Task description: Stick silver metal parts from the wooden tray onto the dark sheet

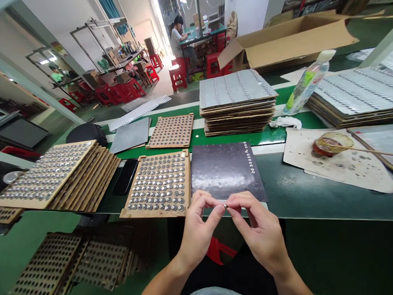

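Observation:
My left hand [202, 225] and my right hand [256, 227] meet at the table's front edge. Between their fingertips is a small round metal piece [226, 205], pinched from both sides; its exact kind is too small to make out. Just beyond the hands lies a dark flat sheet [221, 165] with a column of small shiny metal pieces [248, 158] along its right side. To the left of the sheet, a wooden board [126, 212] holds rows of round metal pieces, many with shiny tops.
A black phone [125, 177] lies left of the board, near stacked boards [86, 178]. Layered sheets [238, 116] stand behind the dark sheet. To the right are a plastic bottle [310, 82] and a bowl of amber stuff [328, 145] with a stick [373, 151] on stained paper [353, 174].

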### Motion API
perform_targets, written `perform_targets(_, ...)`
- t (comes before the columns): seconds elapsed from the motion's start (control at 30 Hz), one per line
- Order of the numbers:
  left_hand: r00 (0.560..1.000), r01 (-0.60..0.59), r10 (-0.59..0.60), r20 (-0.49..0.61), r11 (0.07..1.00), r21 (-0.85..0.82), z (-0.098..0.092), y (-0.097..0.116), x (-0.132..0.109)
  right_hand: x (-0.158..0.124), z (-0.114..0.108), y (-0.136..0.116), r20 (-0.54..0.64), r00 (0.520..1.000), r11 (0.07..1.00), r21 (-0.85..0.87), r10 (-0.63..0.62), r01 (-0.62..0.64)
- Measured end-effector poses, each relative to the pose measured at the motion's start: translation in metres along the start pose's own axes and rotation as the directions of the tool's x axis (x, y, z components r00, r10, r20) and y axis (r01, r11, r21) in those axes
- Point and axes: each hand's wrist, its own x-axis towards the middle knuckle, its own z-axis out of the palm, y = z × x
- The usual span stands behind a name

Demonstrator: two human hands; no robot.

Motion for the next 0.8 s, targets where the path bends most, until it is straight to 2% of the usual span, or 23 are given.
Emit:
perform_targets(0.13, 0.997, -0.073, 0.074, -0.011, 0.996, 0.056, 0.002, 0.0, -0.002, -0.005, 0.004, -0.002, -0.05, 0.998, 0.999, -0.026, -0.044, 0.043)
perform_targets(0.33, 0.99, -0.13, 0.133, -0.036, 0.989, 0.07, 0.007, -0.002, -0.005, -0.014, 0.013, -0.009, -0.07, 0.989, 0.979, 0.166, 0.134, -0.121)
perform_targets(0.53, 0.971, -0.182, 0.203, -0.125, 0.97, 0.161, 0.014, -0.008, -0.012, -0.014, 0.02, -0.015, -0.175, 0.972, 0.976, 0.176, 0.159, -0.128)
perform_targets(0.8, 0.971, -0.178, 0.193, -0.141, 0.977, 0.114, 0.016, -0.012, -0.016, -0.017, 0.021, -0.019, -0.219, 0.957, 0.969, 0.2, 0.19, -0.146)
